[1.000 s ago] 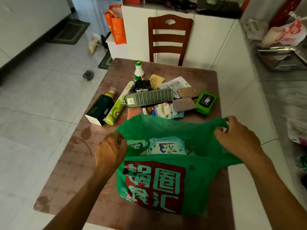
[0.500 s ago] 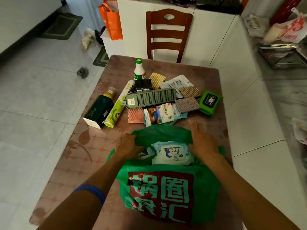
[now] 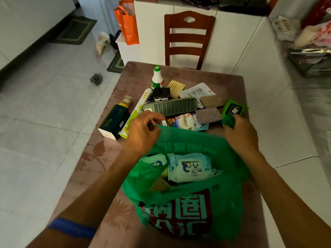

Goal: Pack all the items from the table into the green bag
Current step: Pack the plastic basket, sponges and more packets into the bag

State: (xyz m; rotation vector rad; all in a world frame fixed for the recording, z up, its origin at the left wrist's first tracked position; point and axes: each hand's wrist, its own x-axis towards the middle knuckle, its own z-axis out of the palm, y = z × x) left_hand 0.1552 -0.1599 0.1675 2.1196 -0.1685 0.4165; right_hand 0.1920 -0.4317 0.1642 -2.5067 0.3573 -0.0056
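Observation:
The green bag with a red logo stands open at the table's near edge, holding a wipes pack and other small packs. My left hand pinches the bag's far rim on the left. My right hand grips a bunched green handle on the right. Beyond the bag lie a grey perforated case, a dark green box, a white bottle with green cap, a green wipes pouch, two scouring pads and several sachets.
The brown patterned table has a wooden chair at its far end. An orange bag stands on a white stool at the back left. A cluttered counter runs along the right. Tiled floor lies to the left.
Both hands moved from inside the bag's mouth out to its far rim and handle, pulling the opening wider and toward the items on the table.

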